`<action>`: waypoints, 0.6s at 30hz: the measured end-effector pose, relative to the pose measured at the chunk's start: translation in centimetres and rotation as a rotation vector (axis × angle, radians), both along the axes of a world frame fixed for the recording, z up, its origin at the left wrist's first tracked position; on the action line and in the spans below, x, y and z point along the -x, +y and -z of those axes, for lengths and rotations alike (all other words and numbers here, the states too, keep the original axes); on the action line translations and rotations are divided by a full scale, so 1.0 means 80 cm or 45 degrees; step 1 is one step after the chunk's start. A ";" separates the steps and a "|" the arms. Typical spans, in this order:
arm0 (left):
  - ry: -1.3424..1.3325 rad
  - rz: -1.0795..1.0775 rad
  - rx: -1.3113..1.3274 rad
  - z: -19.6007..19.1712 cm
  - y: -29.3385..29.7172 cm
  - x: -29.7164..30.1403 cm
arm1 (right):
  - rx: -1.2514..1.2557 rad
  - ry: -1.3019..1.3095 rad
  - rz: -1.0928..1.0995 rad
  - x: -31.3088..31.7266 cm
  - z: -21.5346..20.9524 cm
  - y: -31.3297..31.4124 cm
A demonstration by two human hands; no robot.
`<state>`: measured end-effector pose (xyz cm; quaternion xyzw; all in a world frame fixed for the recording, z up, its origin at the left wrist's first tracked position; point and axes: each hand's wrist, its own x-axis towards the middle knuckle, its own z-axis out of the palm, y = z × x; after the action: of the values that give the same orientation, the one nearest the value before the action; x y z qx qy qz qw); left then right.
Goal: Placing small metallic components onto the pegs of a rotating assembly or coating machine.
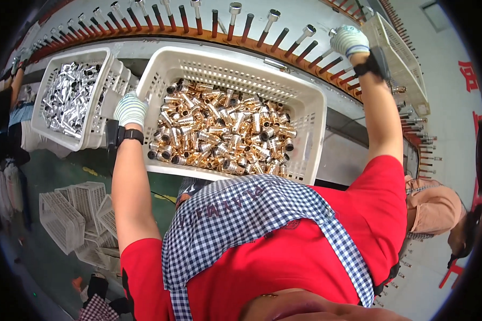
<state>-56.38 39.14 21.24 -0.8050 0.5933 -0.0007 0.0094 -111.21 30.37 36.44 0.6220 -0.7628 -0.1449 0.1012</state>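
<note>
A large cream plastic basket (pixel 308 107) stands in front of me, holding a heap of gold and silver metal fittings (pixel 219 128), several with black ends. At the basket's left rim is my left hand (pixel 129 110) in a striped knit glove. Its fingers are curled, and what they hold, if anything, is hidden. My right hand (pixel 350 40), gloved alike, reaches far right to the row of pegs. Its fingers close round a silver metal cap (pixel 333 33) on a peg top, partly covered by the glove. Similar silver caps (pixel 273 15) sit on several of the red-and-black pegs (pixel 280 39).
A smaller cream basket (pixel 104 56) of silver tubular parts (pixel 72 99) stands at left. The pegged rail (pixel 209 36) curves across the far side. Another basket (pixel 396 59) stands beyond my right hand. Baskets (pixel 61 222) are stacked on the green floor. People work at both sides.
</note>
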 end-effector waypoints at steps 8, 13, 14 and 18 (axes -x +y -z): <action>0.124 0.013 -0.088 -0.004 0.001 0.003 | 0.452 -0.420 -0.139 -0.041 0.025 0.060; 0.142 0.042 0.037 0.032 -0.002 -0.024 | -0.077 -1.061 -0.734 -0.079 0.088 0.150; 0.149 0.048 0.070 0.032 0.003 -0.026 | -0.329 -1.356 -0.584 -0.099 0.075 0.184; 0.009 0.072 0.081 0.040 0.007 -0.048 | -0.109 -1.207 -0.664 -0.107 0.077 0.229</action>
<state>-52.56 39.70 18.02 -0.7877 0.6156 -0.0171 -0.0182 -102.67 48.70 30.32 0.7913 -0.5388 0.1505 -0.2468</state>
